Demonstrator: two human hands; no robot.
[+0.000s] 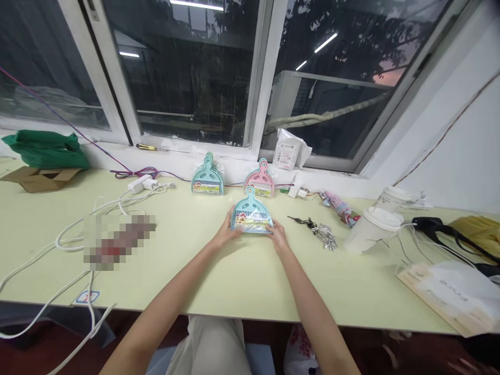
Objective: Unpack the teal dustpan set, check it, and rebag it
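A packaged blue mini dustpan-and-brush set stands upright on the table, in clear wrapping with a printed label. My left hand grips its lower left edge, and my right hand closes on the lower right edge. Behind it, a stack of teal dustpan sets leans near the window wall. Pink dustpan sets stand to the right of that stack, partly hidden by the set between my hands.
White cables and a blurred patch lie left, near a cardboard box. To the right are keys, a folded umbrella, lidded paper cups and a paper bag. A screwdriver rests on the sill.
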